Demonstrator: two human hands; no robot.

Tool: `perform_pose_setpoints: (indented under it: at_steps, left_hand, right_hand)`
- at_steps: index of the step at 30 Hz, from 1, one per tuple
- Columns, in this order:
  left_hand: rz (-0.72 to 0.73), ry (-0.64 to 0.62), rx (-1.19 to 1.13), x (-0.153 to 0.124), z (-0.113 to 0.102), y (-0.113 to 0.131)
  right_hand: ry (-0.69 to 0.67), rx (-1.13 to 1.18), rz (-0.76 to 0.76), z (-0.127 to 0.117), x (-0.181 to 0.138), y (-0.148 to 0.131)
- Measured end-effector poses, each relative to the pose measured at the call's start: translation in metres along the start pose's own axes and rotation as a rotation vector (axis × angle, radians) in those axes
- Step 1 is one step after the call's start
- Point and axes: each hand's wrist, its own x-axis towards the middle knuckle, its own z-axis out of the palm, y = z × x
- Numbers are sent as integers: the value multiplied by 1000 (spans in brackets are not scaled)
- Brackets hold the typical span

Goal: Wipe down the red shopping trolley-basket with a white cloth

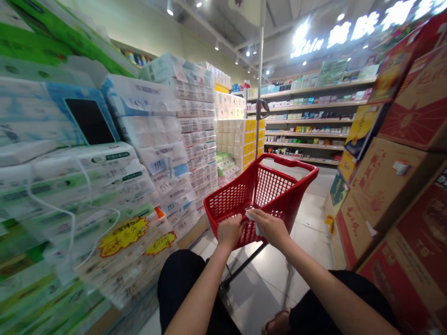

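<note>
A red plastic shopping cart (295, 197) with mesh walls stands in the aisle, its near end towards me. My left hand (229, 231) is closed over the near rim of the basket, towards its left side. Just right of it, my right hand (273, 228) presses a small white cloth or tissue (257, 227) against that same rim. Part of the white piece is covered by the fingers. Inside the basket, the visible floor is partly hidden by both hands.
Stacked tissue packs (164, 153) line the left side, with a dark-screened phone (90, 122) and a white cable (71, 223) on them. Cardboard cartons (382, 181) are piled at right. Behind the cart rise a metal pole (260, 60) and stocked shelves (307, 121). My knees flank the cart.
</note>
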Motion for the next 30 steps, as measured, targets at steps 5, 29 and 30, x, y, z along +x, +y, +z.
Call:
perform_pose_setpoints:
  at_steps: [5, 29, 30]
  left_hand:
    - [3, 5, 2, 0, 1, 0]
    - [20, 39, 5, 1, 5, 2]
    - [23, 34, 9, 1, 5, 2]
  right_hand:
    - [26, -107, 160, -26, 1, 55]
    - [15, -18, -55, 8, -6, -14]
    - [11, -34, -52, 7, -6, -9]
